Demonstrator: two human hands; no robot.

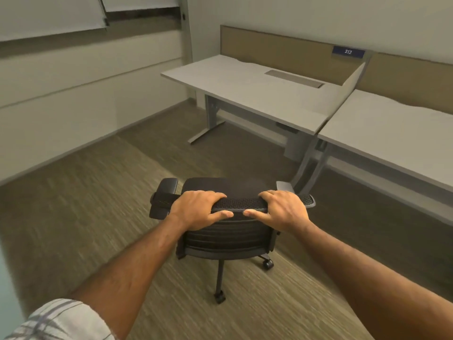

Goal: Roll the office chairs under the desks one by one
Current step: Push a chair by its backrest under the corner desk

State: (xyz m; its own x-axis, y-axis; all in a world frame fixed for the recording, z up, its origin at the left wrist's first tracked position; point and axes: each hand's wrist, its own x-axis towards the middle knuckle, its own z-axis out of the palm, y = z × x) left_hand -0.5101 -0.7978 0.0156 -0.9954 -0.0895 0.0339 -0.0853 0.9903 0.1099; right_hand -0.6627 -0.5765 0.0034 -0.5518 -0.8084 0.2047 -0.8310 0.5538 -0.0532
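- Sleeve (58, 320) nearest, arms out fwd.
- L hand (198, 209) + R hand (284, 209) both clamped on chair (230, 231) backrest top.
- Steer twd desk (245, 94) opening, push evenly, armrests clear of legs.

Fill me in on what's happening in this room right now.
A person grips the top of a black office chair's backrest with both hands, the left hand and right hand side by side. The chair stands on the carpet out in the open, short of the left desk, not yet tucked under it. A second desk adjoins on the right, past a divider bearing a sign reading 212.
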